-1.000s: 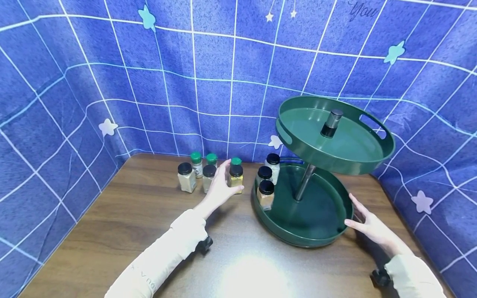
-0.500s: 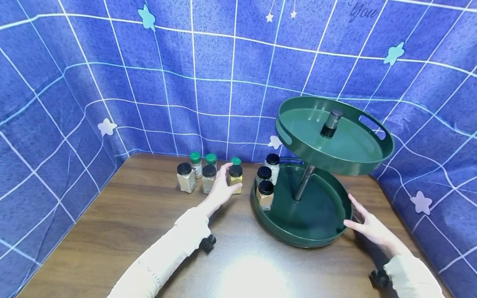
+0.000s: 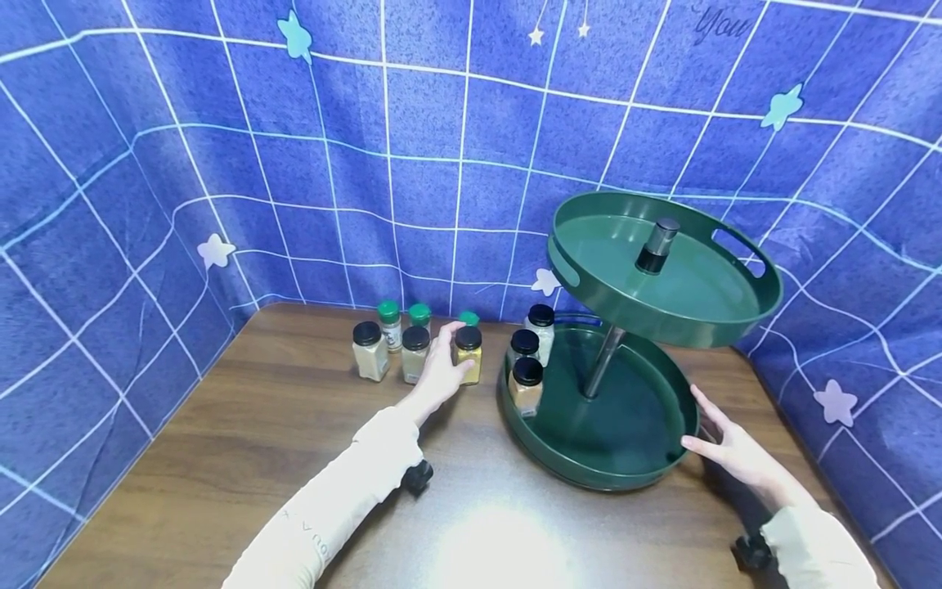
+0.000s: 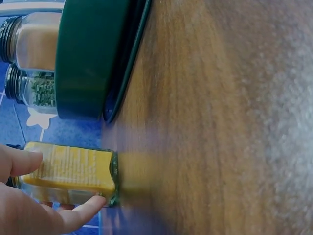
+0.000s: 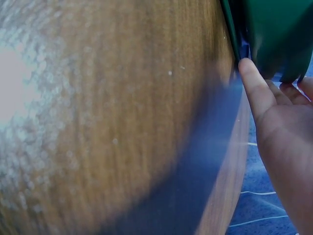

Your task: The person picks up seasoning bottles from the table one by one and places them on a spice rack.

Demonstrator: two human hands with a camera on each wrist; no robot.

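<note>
In the head view my left hand (image 3: 434,378) curls round a black-lidded spice jar (image 3: 468,366) with yellow contents, which stands upright on the table. The left wrist view shows the thumb (image 4: 27,162) near the neck of the jar (image 4: 73,169) and another finger along its lower side. At the right, my right hand (image 3: 739,458) touches the outer wall of the lower tier of a green two-tier tray (image 3: 589,470), fingers spread and fairly straight. One fingertip (image 5: 247,66) reaches the tray's base in the right wrist view; the other fingertips are partly hidden.
Black-lidded jars (image 3: 370,352) and green-capped jars (image 3: 390,327) stand left of and behind my left hand. Several black-lidded jars (image 3: 527,386) sit at the left side of the lower tier. The upper tier (image 3: 706,278) overhangs it. A blue curtain (image 3: 331,188) surrounds the wooden table (image 3: 280,425).
My left hand shifts slightly right and its fingers draw in round the yellow jar. My right hand and the tray look unmoved.
</note>
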